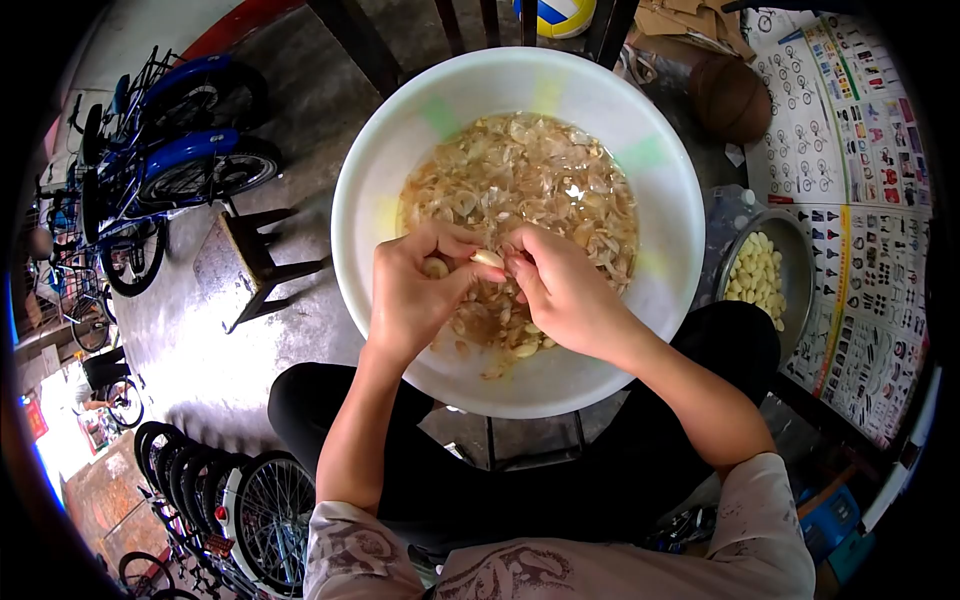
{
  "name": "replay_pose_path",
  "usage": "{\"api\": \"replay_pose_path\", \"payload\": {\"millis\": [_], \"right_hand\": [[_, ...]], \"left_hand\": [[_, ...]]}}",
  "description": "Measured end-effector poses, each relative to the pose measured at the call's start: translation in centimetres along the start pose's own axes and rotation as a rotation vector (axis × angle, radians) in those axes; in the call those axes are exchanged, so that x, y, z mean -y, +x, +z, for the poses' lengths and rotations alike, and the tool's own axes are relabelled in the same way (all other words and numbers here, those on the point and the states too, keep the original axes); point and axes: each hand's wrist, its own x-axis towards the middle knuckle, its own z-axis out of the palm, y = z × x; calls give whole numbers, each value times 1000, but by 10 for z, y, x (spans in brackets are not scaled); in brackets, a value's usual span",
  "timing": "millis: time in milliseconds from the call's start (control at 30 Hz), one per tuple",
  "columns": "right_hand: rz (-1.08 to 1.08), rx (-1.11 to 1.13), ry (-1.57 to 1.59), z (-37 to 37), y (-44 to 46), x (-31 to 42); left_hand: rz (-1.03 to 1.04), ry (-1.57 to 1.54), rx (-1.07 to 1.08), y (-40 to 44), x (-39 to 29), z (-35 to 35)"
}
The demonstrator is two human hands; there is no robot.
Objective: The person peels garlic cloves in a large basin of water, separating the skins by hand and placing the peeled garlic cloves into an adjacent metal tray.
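Note:
A garlic clove (488, 259) is pinched between the thumb and fingers of my left hand (418, 290). My right hand (565, 285) meets it from the other side, its thumb and forefinger closed at the clove's end on what looks like a bit of skin. Both hands are over a large white basin (370, 130). Water and loose garlic skins (530, 160) fill its bottom, and a few pale cloves (527, 348) lie near the front. Another pale clove shows by my left palm.
A metal bowl of peeled garlic cloves (757, 275) stands to the right, beside a printed sheet (850, 230). A small wooden stool (240, 255) is at left, near several bicycles (190, 150). A basketball (730, 98) and a volleyball (560, 14) lie farther back.

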Motion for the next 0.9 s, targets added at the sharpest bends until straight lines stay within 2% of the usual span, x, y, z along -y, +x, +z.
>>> {"api": "replay_pose_path", "payload": {"millis": [133,200,233,267,367,433,500,567,633,667,700,800,900], "right_hand": [[72,55,105,-4,1,1],[315,150,545,-6,2,4],[315,151,545,-7,3,3],[349,190,676,-7,3,2],[382,210,916,-16,5,-2],[381,191,1025,-24,7,-2],[223,95,744,-31,8,1],[220,149,656,-27,8,1],[-138,73,-16,-14,5,-2],[-299,-27,-205,-10,6,-4],[-296,-28,-204,-8,7,-3],[-417,-270,-143,-4,14,3],[-418,-171,-2,-6,16,-6]], "left_hand": [[13,134,39,0,-11,-2],[10,56,24,1,-3,-2],[7,-23,10,0,0,-2],[7,-23,10,0,-2,-4],[-26,64,30,0,-6,-13],[-102,-78,-58,2,-4,-22],[-57,-111,-65,3,0,-27],[-153,-183,14,4,1,-28],[-120,-241,27,4,-1,-19],[-150,-262,35,4,-2,-17],[-179,-282,46,4,-3,-14],[-251,-316,27,3,9,-9],[-326,-376,-11,2,13,-6]]}}
